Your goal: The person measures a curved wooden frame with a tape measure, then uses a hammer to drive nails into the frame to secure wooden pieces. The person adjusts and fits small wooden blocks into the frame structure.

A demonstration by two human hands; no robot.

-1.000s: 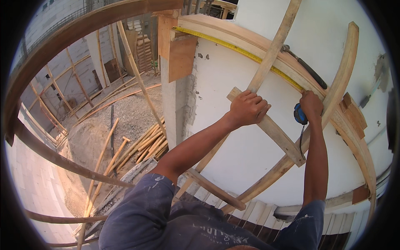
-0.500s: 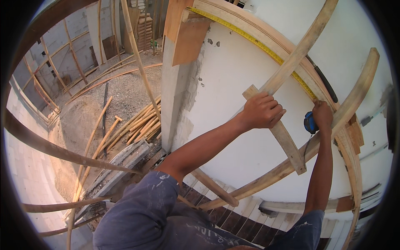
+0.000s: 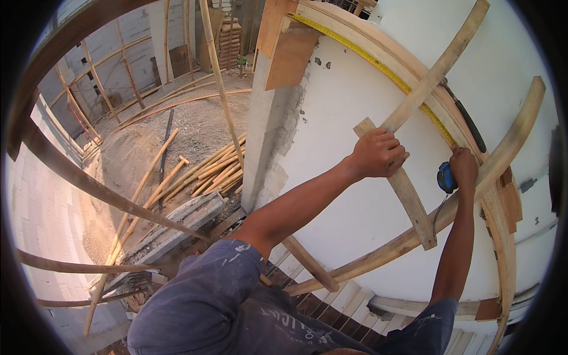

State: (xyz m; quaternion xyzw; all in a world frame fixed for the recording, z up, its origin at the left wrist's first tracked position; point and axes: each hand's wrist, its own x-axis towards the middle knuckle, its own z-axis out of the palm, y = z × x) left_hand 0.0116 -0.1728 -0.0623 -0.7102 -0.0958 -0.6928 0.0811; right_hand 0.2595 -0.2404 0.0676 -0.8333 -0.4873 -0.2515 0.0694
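Wooden batten (image 3: 395, 177) under left hand (image 3: 377, 155) (right hand (image 3: 463, 167) grips tape measure (image 3: 446, 177)).

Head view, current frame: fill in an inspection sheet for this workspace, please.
Surface: white slab crossed by wooden battens.
Job's things: yellow tape stretched along the curved timber edge; blue tape case; short batten.
Clutter: dark bar-like tool on the slab.
Grippers: left hand grips the short batten; right hand holds the tape case.
Cables: thin cord hanging from the tape case.
Surroundings: bamboo poles on gravel ground below.
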